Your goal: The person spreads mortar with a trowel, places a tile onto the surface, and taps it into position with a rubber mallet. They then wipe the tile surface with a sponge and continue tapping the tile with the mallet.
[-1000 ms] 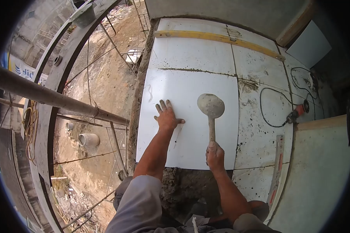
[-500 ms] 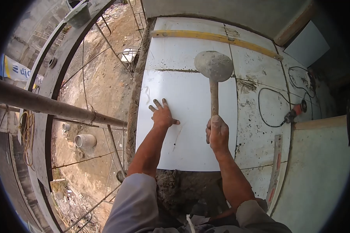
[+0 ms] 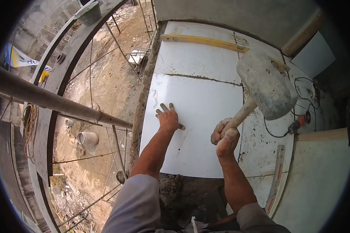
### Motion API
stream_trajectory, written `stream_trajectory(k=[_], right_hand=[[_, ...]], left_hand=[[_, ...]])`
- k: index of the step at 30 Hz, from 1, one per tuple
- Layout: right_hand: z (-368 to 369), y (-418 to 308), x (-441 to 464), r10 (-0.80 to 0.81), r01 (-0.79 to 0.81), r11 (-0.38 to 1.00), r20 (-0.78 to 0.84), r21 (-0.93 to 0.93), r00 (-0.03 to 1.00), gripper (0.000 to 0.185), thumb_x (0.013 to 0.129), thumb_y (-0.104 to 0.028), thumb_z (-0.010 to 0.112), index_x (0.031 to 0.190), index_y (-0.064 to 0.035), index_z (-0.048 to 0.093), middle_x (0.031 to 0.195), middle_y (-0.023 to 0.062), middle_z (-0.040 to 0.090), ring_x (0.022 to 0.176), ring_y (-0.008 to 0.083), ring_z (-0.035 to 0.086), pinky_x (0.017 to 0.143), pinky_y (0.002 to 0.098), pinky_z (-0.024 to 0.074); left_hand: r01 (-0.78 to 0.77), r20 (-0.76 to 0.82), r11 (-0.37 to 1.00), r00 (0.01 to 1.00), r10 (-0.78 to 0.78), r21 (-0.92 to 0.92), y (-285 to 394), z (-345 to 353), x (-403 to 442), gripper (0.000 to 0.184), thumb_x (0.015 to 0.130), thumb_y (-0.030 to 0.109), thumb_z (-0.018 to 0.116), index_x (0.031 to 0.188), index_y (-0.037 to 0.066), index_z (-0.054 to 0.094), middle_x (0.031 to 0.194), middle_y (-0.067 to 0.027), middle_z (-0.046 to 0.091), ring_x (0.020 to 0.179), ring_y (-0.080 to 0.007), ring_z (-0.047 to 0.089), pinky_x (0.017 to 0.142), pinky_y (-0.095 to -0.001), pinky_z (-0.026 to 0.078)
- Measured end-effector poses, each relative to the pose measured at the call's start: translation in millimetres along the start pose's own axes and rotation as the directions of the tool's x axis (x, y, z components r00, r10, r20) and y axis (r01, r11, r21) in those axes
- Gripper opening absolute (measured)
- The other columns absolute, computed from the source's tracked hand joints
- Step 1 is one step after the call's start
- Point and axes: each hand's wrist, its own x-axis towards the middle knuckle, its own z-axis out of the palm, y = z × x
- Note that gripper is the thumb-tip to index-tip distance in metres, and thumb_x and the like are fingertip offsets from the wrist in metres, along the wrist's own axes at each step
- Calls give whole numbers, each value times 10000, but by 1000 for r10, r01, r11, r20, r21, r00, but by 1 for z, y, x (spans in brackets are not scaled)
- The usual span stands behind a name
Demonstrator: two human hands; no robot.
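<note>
My right hand is closed round the wooden handle of a mallet. The mallet's big, grey, mortar-smeared head is raised toward the camera, up and to the right of the hand. Fingers spread, my left hand lies flat on a large white floor tile. Wet mortar shows below the tile's near edge. Dark joints separate this tile from the ones behind it and to the right.
A yellow spirit level, partly behind the mallet head, lies on the far tiles. An angle grinder with its cord is at right, above a metal straightedge. On the left, the floor drops off beside scaffolding; a bucket sits on its plank.
The mallet has swung up and right, its head nearer the camera and tilted rightward. My left hand stays on the tile. The whole view has shifted slightly.
</note>
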Motion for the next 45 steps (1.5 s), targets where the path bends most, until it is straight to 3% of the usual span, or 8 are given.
stream_trajectory(k=[6,13,17,24,29,37,41,45], right_hand=[[-17,110,-78,176,-170,716,-60,-677,983,502,977,-479,377,728,-48,441,527,23,424,440,113,433,421,300,364],[-1,59,-30,24,-17,967,24,-254,999,514,969,-496,375,731,-45,437,529,24,415,425,117,424,408,291,347],[-37,156,-76,136,-179,557,-123,-811,983,535,976,-493,337,708,-42,444,536,40,419,429,119,429,415,311,380],[24,23,23,128,-129,986,-20,-108,992,569,961,-593,280,691,-104,389,490,-24,322,378,82,313,335,246,293],[-15,168,-5,346,-258,486,-87,-835,934,592,975,-521,336,730,-3,487,595,73,471,533,187,497,528,346,453],[39,42,64,187,-159,964,117,-215,975,483,998,-420,336,789,-11,484,638,144,542,592,282,570,586,386,481],[23,139,39,611,-380,331,-111,-864,784,513,985,-438,338,789,-8,536,820,237,622,799,428,632,735,520,492],[46,65,68,313,-193,732,71,-654,947,553,986,-468,321,749,-9,517,689,166,593,650,351,599,624,452,483]], left_hand=[[-3,3,1000,1000,3,25,0,-3,0,1324,466,495,891,1464,-8,182,1435,-378,216,1258,-558,347,1021,-543,364],[-39,-54,999,998,37,-28,-6,0,-3,1301,465,468,897,1457,-12,205,1435,-380,214,1239,-574,358,1014,-545,369],[-39,-40,997,999,36,-65,-6,-1,-3,1305,455,449,904,1457,-12,206,1437,-377,205,1237,-575,358,1017,-545,370],[-21,-35,997,999,18,-70,-9,0,-5,1309,451,452,906,1457,-11,208,1441,-372,195,1240,-572,356,994,-523,406],[-30,-32,998,999,28,-59,-4,2,-5,1312,450,458,906,1455,-13,206,1440,-384,181,1255,-571,338,988,-516,420],[4,-35,998,999,-6,-58,-2,-4,-3,1283,461,421,914,1453,-11,224,1454,-346,209,1274,-537,341,970,-514,442],[-42,-27,997,999,40,-68,-4,-3,0,1337,425,447,913,1435,-68,203,1412,-414,207,1247,-595,325,1010,-503,405],[-17,41,999,999,18,-48,2,-1,-8,1337,427,440,913,1431,-78,198,1397,-429,217,1253,-588,323,1025,-491,391]])
